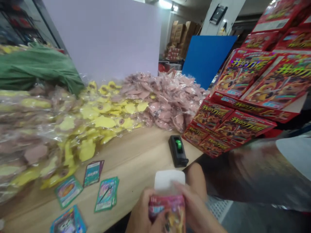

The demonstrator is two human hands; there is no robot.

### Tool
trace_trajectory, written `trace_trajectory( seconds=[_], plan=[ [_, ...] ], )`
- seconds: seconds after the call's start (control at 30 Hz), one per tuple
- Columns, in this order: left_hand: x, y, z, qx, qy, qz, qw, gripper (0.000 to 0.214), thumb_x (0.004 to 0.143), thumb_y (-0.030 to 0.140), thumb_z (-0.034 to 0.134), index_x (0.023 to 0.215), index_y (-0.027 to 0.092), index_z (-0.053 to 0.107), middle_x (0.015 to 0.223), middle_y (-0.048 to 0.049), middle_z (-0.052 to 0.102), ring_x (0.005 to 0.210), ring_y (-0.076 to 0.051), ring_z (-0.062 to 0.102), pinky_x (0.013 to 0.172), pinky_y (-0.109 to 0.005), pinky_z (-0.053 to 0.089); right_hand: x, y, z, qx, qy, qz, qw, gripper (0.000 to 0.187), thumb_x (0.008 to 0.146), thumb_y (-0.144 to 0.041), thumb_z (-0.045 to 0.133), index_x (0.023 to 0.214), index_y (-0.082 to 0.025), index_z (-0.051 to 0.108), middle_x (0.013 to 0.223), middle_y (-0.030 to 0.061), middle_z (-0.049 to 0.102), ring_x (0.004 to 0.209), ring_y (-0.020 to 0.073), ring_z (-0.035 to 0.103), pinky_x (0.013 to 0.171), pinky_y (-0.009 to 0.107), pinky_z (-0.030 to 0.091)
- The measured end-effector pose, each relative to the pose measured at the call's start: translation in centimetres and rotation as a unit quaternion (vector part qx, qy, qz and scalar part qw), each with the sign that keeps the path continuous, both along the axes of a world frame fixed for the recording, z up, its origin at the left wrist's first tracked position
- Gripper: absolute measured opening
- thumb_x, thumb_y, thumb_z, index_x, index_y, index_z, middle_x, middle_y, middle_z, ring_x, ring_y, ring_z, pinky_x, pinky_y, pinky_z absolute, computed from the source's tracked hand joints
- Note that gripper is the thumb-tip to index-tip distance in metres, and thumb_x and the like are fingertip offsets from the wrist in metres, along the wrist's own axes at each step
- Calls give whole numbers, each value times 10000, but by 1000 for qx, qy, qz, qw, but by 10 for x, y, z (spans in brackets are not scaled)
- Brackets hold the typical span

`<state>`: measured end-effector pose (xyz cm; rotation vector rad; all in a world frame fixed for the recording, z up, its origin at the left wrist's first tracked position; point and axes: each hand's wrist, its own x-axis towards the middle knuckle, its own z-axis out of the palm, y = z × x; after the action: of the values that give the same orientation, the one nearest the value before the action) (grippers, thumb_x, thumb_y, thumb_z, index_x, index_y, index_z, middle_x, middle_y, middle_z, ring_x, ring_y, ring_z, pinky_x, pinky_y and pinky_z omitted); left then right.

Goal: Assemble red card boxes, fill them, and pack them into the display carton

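Note:
My left hand [139, 212] and my right hand [194, 210] grip a pink and red printed packet [168, 210] from both sides at the bottom of the view. A white piece [169, 181] stands out of the packet's top, seen through clear plastic. Ahead of my hands, a black device with a green switch [178, 150] sits on the wooden table [136, 155]. To the left lie several printed trading cards, including a teal stack [106, 194] nearest my left hand.
Heaps of plastic-wrapped yellow and pink items [121, 110] fill the table's far side, with green cloth [39, 68] behind. Red printed boxes [233, 126] are stacked at right. A dark patterned garment and bare limb [245, 174] intrude at right; whose is unclear.

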<state>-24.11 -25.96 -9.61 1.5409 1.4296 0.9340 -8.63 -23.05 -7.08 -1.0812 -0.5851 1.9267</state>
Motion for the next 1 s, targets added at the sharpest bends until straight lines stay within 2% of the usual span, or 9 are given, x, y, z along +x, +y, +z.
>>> trace_trajectory(
  seconds=[0.1, 0.2, 0.33, 0.47, 0.63, 0.77, 0.83, 0.93, 1.0],
  plan=[
    [2, 3, -12, -80, -16, 27, 996, 328, 709, 317, 564, 980, 196, 425, 812, -27, 633, 726, -207, 614, 668, -314, 478, 8, 7, 6, 88, -67, 131, 985, 441, 780, -406, 564, 1151, -168, 578, 1030, 81, 653, 1007, 237, 570, 947, 394, 365],
    [4, 3, -19, -111, -31, 37, 993, 409, 662, 256, 616, 995, 200, 385, 877, -35, 628, 799, -215, 611, 720, -317, 468, 16, 10, 19, 236, -193, 291, 907, 395, 839, -413, 480, 1164, -208, 577, 1129, 66, 610, 1061, 220, 528, 959, 353, 349],
    [2, -3, -19, -105, -78, 19, 991, 793, 635, 260, 685, 1248, 179, 189, 994, -52, 618, 898, -199, 601, 802, -306, 457, 10, 5, 34, 273, -328, 299, 854, 346, 854, -385, 456, 1137, -242, 594, 1054, 43, 650, 928, 203, 588, 837, 307, 442],
    [-2, -8, -17, -98, -97, -9, 990, 1027, 581, 306, 763, 1339, 189, 80, 985, -41, 629, 865, -194, 610, 781, -294, 467, -1, 1, 37, 314, -389, 319, 805, 341, 836, -315, 489, 1159, -251, 578, 1028, 48, 659, 947, 220, 584, 878, 327, 424],
    [-6, -14, -21, -100, -133, -31, 986, 1094, 502, 382, 808, 1342, 184, 136, 1023, -70, 633, 909, -216, 607, 815, -305, 467, 1, 7, 48, 296, -338, 327, 831, 347, 870, -315, 416, 1170, -232, 570, 1034, 35, 659, 952, 210, 590, 880, 347, 434],
    [-5, -19, -28, -86, -133, -33, 987, 1090, 516, 352, 805, 1359, 188, 134, 1008, -58, 636, 902, -211, 604, 829, -325, 466, 0, 4, 64, 305, -313, 417, 797, 370, 893, -321, 366, 1218, -241, 525, 1030, 34, 656, 941, 198, 589, 876, 339, 436],
    [-7, -20, -26, -67, -124, -36, 989, 1039, 526, 291, 800, 1359, 188, 187, 1088, -80, 599, 974, -221, 575, 884, -347, 442, -1, -5, 64, 338, -311, 441, 771, 399, 889, -310, 380, 1276, -251, 454, 1163, 50, 592, 1033, 204, 551, 924, 350, 402],
    [-21, -13, -7, -29, -102, -89, 990, 740, 627, 191, 715, 1291, 223, 391, 1209, -77, 527, 1100, -226, 498, 974, -366, 378, 6, -20, 44, 376, -352, 388, 764, 536, 796, -338, 542, 1308, -323, 387, 1385, 32, 370, 1243, 252, 362, 1017, 404, 303],
    [-38, -2, 13, 4, -68, -167, 984, 482, 738, 164, 599, 1199, 278, 517, 1080, -33, 596, 988, -189, 560, 900, -327, 439, 22, -18, 23, 343, -381, 282, 811, 600, 712, -398, 616, 1277, -382, 417, 1401, 3, 339, 1268, 280, 314, 1028, 439, 284]
  ],
)
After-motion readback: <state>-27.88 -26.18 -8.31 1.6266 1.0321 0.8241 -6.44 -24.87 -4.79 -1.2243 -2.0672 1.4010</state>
